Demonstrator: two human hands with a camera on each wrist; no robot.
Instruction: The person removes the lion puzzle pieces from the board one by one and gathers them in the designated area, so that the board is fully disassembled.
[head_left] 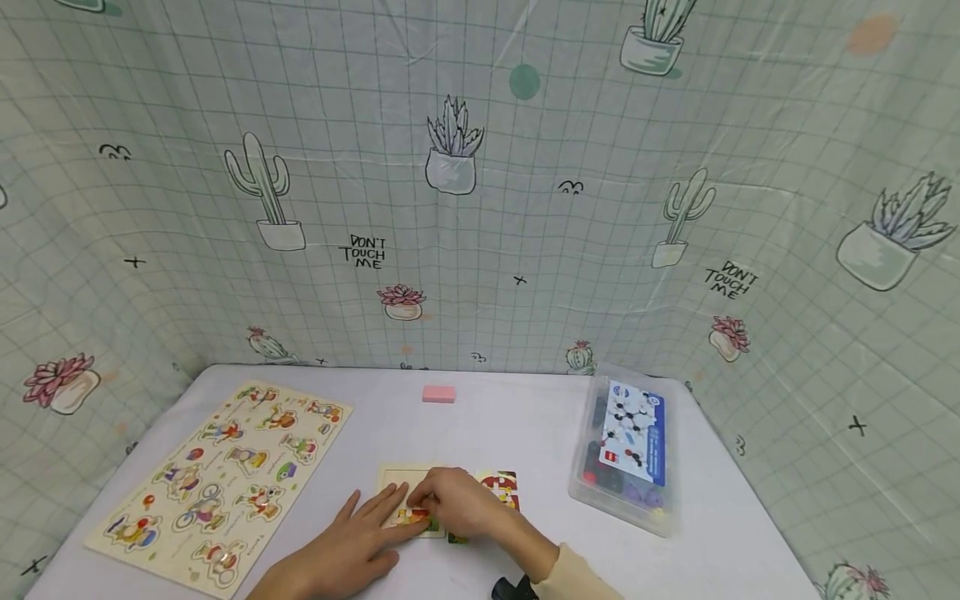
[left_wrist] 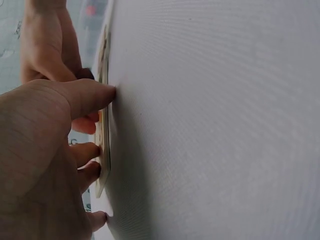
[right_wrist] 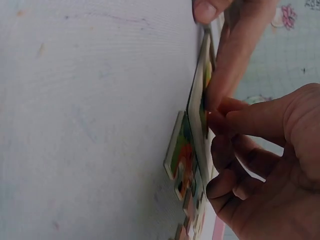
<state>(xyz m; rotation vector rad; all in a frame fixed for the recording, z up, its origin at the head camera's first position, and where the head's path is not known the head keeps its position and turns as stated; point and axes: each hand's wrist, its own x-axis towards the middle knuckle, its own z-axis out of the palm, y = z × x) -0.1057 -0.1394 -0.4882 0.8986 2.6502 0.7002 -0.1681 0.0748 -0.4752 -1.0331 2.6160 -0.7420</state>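
A small pale jigsaw board (head_left: 390, 477) lies on the table, with colourful pieces in its lower part. My left hand (head_left: 360, 537) is spread flat with straight fingers, their tips on the board; in the left wrist view its thumb (left_wrist: 95, 95) touches the board's near edge. Above the board my right hand (head_left: 457, 502) bends its fingers down, thumb and fingertips close together at the surface. I cannot tell whether they pinch a piece, since the fingers hide that spot. Loose printed jigsaw pieces (head_left: 504, 485) lie right of the board, partly behind the right hand.
On the left lies a large cream board (head_left: 247, 458) with cartoon figures. A pink block (head_left: 438, 394) sits at the back, and a clear plastic case (head_left: 626, 454) with a blue-and-white label stands at right. Something black (head_left: 513, 588) shows at the front edge. Patterned cloth surrounds the table.
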